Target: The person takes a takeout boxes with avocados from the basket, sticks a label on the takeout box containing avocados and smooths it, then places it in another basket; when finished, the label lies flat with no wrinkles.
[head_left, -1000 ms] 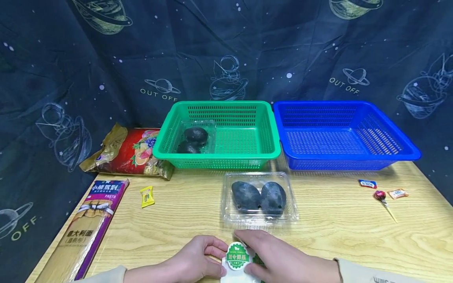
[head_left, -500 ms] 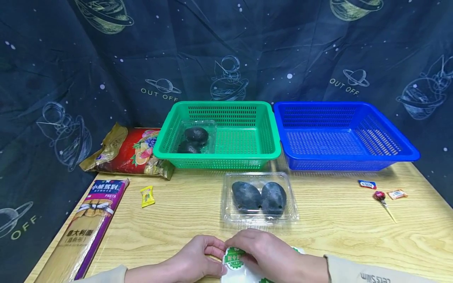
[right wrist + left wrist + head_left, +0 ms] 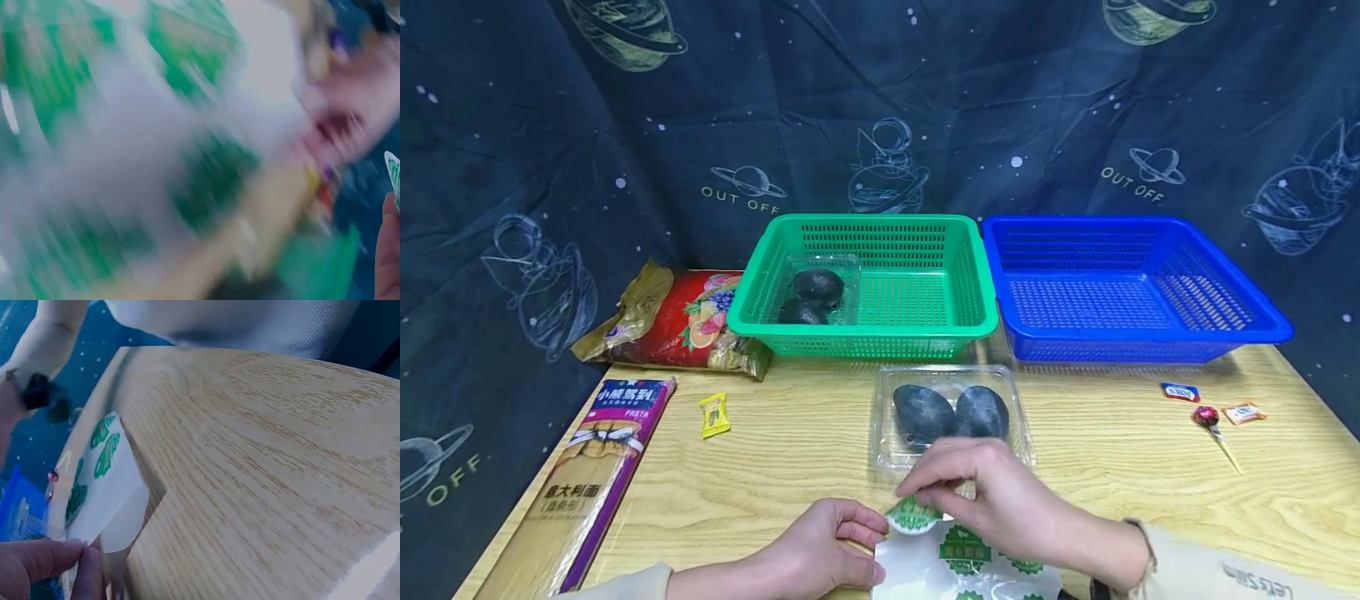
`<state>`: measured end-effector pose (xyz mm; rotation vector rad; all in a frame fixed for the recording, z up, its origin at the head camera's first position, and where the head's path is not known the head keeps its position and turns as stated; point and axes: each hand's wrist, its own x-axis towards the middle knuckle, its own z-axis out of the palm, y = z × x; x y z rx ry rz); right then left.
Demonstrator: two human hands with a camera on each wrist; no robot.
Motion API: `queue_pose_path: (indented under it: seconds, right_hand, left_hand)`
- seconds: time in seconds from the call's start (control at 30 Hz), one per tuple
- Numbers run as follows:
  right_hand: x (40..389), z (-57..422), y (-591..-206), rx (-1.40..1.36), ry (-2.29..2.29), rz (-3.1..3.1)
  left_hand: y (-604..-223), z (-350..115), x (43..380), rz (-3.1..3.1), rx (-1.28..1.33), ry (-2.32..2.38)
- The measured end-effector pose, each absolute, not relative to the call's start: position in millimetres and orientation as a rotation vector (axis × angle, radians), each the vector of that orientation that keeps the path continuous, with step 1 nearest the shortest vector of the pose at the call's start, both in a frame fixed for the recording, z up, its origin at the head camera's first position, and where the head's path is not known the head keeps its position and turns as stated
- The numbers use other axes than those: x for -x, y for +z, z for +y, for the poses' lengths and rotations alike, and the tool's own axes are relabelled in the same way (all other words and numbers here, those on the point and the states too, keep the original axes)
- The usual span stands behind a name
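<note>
In the head view my left hand [image 3: 831, 546] pinches the left edge of a white sheet of green round stickers [image 3: 917, 558] at the table's front. The sheet [image 3: 119, 494] bends up near those fingertips in the left wrist view. My right hand [image 3: 992, 500] pinches one green and white sticker [image 3: 913, 515] just above the sheet's far left corner. At the right edge of the blurred right wrist view, the sticker [image 3: 393, 167] shows by the thumb, apart from the sheet. Just behind the right hand lies a clear plastic box [image 3: 880, 446] with two dark oval fruits [image 3: 921, 414].
A green basket [image 3: 865, 331] holding another clear box of dark fruits stands beside a blue basket [image 3: 1135, 333]. To the left lie a red and gold bag [image 3: 681, 321], a pasta pack [image 3: 595, 467] and a yellow candy [image 3: 714, 415]. A lollipop [image 3: 1207, 417] lies at right among small candies.
My right hand has lifted up and away from the sheet with a sticker between its fingers, uncovering more of the sheet. The left hand keeps its place at the sheet's edge.
</note>
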<state>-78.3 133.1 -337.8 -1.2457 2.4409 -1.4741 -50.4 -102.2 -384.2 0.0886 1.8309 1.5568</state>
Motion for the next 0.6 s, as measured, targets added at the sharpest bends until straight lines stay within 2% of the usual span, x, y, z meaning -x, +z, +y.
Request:
queue_pose_path:
  seconds: [0.1,0.23,0.37,0.47,0.53,0.6]
  right_hand:
    - [100,149,-316,1.194,-1.444,2.589]
    - [132,168,-301,0.955,-1.326,2.725]
    - [153,177,-300,0.770,-1.236,2.709]
    - [162,174,-304,0.741,-1.190,2.676]
    - [166,169,-307,0.745,-1.146,2.662]
    - [168,163,-311,0.754,-1.099,2.654]
  left_hand:
    - [-380,-104,52,1.839,-0.107,1.559]
    - [-368,-108,58,1.996,-0.205,1.488]
    - [-349,-106,70,2.562,-0.647,1.165]
    - [-340,-98,87,2.984,-0.981,0.813]
    - [-340,-91,102,3.091,-1.099,0.650]
    - [-344,-85,115,3.071,-1.111,0.543]
